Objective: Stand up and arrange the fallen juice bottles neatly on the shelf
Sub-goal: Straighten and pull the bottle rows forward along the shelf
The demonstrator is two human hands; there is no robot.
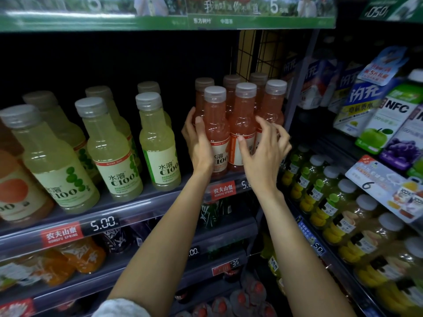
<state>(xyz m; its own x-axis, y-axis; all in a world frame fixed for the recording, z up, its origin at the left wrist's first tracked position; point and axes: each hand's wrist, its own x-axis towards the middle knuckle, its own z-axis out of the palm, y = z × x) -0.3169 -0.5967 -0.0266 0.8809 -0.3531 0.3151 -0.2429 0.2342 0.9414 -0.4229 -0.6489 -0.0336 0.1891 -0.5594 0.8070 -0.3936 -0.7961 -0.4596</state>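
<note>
Head view, shelf: a grey store shelf (142, 209) with a clear price rail along its front edge carries all the bottles upright; none lies fallen in view.
Task's thing: six pink juice bottles of clear plastic with pale grey caps (242, 124) stand in two rows of three at the shelf's right end.
Left hand (199, 143): fingers curled round the front left pink bottle (216, 133), thumb on its shoulder.
Right hand (265, 149): fingers apart and slightly bent, thumb tip touching the middle front bottle's label; no clear grip.
Neighbours: pale green juice bottles of the same shape (158, 143) stand to the left, with a gap between.
Handling (judged): full, so moderately heavy; stiff walls, smooth and possibly slippery; best held at the waist above the label.
Edges and room: a black wire grid (256, 56) and upright post close the right side; the rail lips the front; open room lies leftwards and above the caps.
</note>
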